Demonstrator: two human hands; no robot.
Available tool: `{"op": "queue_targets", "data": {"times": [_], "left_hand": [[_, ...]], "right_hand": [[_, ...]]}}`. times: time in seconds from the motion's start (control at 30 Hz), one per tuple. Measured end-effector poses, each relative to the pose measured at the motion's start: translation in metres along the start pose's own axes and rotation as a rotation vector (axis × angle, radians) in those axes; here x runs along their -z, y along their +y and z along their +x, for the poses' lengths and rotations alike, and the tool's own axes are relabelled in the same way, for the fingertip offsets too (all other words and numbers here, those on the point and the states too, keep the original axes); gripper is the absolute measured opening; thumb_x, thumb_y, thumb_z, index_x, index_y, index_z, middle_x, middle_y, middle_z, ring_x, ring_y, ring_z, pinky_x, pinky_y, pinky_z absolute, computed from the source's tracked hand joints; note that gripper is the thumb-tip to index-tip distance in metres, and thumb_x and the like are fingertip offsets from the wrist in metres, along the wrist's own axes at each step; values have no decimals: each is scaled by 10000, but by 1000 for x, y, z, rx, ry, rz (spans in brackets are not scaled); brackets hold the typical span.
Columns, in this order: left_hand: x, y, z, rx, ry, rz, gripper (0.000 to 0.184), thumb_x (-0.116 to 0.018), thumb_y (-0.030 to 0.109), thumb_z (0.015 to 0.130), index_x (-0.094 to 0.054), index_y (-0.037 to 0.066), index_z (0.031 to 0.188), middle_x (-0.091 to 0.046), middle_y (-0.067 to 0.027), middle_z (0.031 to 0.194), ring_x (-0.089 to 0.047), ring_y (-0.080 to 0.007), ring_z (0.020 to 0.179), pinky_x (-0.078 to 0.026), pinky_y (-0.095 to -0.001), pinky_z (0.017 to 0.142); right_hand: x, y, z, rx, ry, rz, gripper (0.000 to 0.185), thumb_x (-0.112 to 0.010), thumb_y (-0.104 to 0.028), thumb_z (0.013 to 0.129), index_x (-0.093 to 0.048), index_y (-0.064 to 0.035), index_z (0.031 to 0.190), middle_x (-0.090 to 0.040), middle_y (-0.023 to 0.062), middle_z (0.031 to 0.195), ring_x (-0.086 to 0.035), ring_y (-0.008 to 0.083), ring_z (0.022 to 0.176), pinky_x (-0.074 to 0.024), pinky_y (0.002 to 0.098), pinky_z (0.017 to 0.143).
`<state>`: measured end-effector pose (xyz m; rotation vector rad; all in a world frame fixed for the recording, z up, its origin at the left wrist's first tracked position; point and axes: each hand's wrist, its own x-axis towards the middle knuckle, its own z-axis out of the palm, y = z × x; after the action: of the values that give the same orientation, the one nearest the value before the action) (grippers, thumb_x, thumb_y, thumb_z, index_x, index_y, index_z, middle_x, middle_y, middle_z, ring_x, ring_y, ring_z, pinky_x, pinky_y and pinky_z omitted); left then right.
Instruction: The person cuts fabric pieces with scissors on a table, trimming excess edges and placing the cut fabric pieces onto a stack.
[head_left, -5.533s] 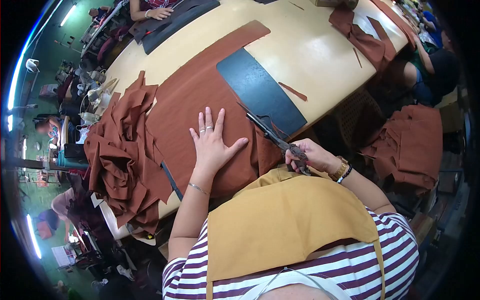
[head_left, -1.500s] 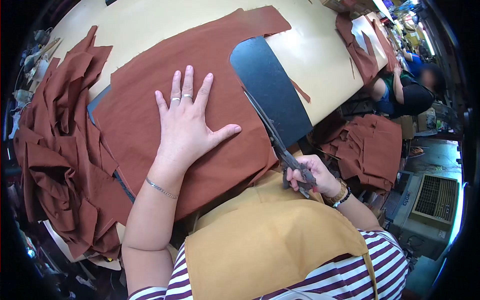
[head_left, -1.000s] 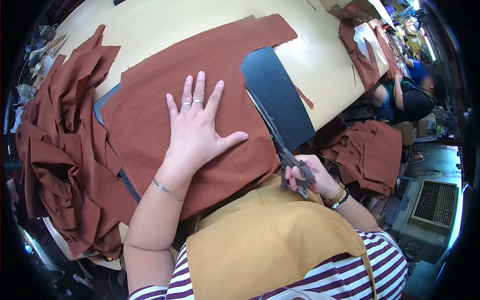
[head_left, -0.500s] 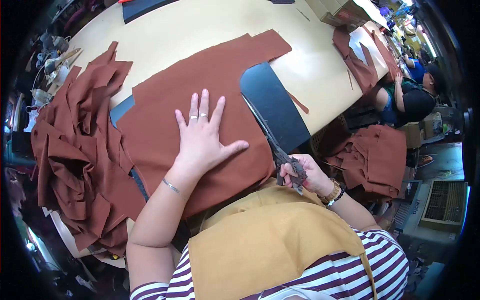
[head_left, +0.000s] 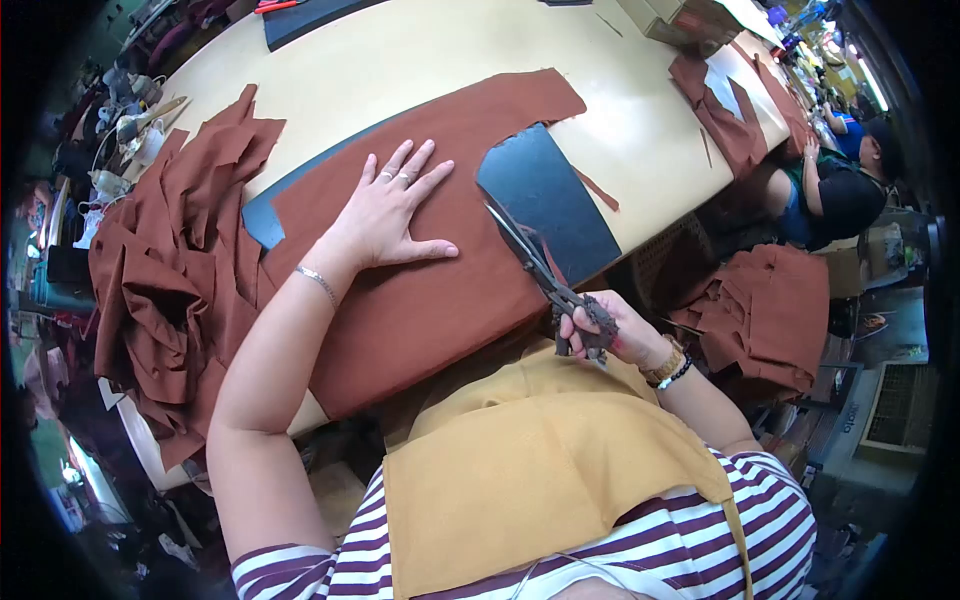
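My left hand [head_left: 392, 212] lies flat with fingers spread on a rust-brown piece of fabric [head_left: 430, 310]. The fabric is spread over a dark blue board [head_left: 555, 200], which shows at the right and along the far left edge. My right hand [head_left: 625, 330] grips a pair of scissors [head_left: 540, 265] by handles wrapped in dark, ragged material. The blades point away from me, along the fabric's right edge and over the blue board. They look slightly parted.
Crumpled rust-brown cloth [head_left: 170, 290] is heaped on the left of the pale table [head_left: 400, 60]. A cardboard box [head_left: 680, 22] and more cloth pieces [head_left: 725, 110] are at the far right. Below the table's right side sits a fabric stack [head_left: 765, 320]. Another person [head_left: 830, 190] is beyond it.
My left hand has slid left and slightly away from me. The fabric's far edge has drawn back, exposing more blue board there. The scissors have shifted slightly, with their blades showing more clearly.
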<state>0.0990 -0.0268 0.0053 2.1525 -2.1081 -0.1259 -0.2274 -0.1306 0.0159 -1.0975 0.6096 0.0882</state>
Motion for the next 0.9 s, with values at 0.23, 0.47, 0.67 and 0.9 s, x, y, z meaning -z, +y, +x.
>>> {"op": "queue_targets", "data": {"times": [0.23, 0.47, 0.67, 0.9], "left_hand": [[-5, 6, -7, 48, 11, -10, 1036, -578, 772, 659, -295, 177, 1459, -189, -129, 1535, -139, -346, 1418, -107, -576, 1120], [-4, 16, -12, 30, 2, -34, 1027, -571, 769, 666, -296, 177, 1459, -197, -129, 1532, -131, -334, 1422, -97, -574, 1121], [-9, 20, -16, 73, 57, -27, 1042, -551, 797, 658, -323, 154, 1445, -223, -159, 1517, -158, -359, 1411, -129, -607, 1098], [-9, 34, -20, 133, 53, -16, 1048, -561, 794, 652, -320, 157, 1448, -200, -164, 1524, -140, -364, 1415, -129, -622, 1085]], "right_hand": [[13, -1, -4, -3, -75, -43, 285, -648, -297, 884, -617, -19, 826, -608, 34, 736, -601, 82, 651, -485, 214, 605], [9, -1, 9, -21, -48, -76, 229, -651, -259, 881, -607, -40, 831, -608, 15, 748, -585, 63, 606, -458, 201, 527], [4, 9, 7, 32, -10, -44, 207, -646, -236, 881, -608, -41, 823, -615, 16, 716, -578, 55, 574, -418, 172, 477], [6, 10, 10, 5, -7, -76, 202, -644, -232, 882, -613, -44, 816, -612, 3, 653, -567, 51, 541, -390, 174, 446]]}}
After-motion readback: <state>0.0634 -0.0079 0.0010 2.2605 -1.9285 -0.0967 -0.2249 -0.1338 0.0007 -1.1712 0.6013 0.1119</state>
